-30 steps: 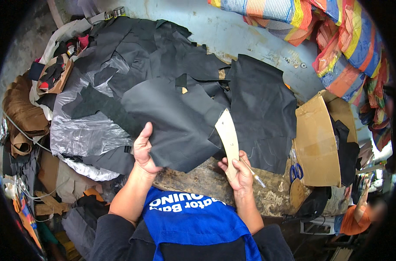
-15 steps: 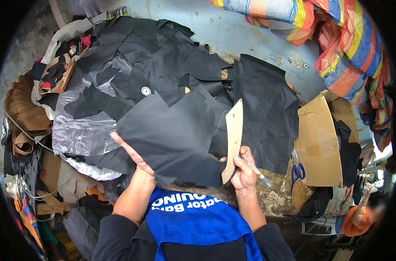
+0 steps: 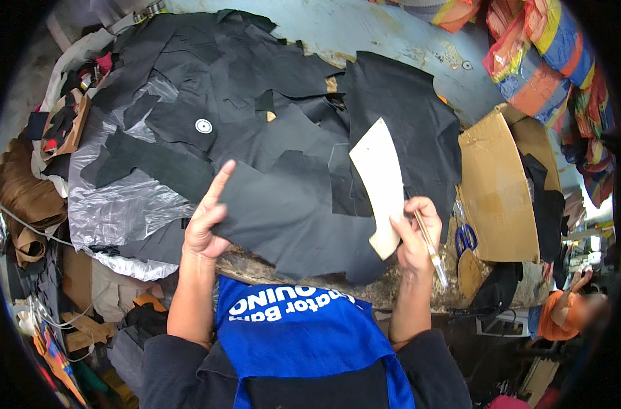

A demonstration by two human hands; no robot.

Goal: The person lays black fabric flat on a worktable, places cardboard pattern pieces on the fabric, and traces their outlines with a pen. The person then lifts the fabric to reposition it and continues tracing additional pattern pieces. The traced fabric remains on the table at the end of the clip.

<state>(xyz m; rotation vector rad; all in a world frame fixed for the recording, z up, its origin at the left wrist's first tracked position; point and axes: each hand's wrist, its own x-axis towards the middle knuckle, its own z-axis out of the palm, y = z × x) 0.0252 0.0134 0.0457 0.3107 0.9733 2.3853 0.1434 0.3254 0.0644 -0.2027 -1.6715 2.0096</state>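
My right hand [image 3: 418, 235] pinches a curved cream pattern piece [image 3: 380, 180] by its lower end. A slim pen [image 3: 430, 247] also lies across its fingers, pointing down toward me. My left hand [image 3: 207, 221] is raised with fingers apart and nothing in it, beside the left edge of a smooth black leather-like sheet [image 3: 276, 221]. That sheet lies over other black pieces near the table's front edge. To the right, a larger black sheet [image 3: 402, 102] is behind the pattern piece. Thin pale outlines show on the black material left of the pattern piece.
Blue-handled scissors [image 3: 466, 237] lie right of my right hand, beside a cardboard box [image 3: 501, 191]. Crumpled clear plastic [image 3: 129, 211] and a white ringed disc [image 3: 203, 126] are on the left. Brown rolled material [image 3: 31, 191] sits far left. Another person [image 3: 563, 313] is at lower right.
My left hand has lifted and turned upright at the sheet's left edge. My right hand has moved rightward, turning the pattern piece so its broad face shows. The view has shifted slightly.
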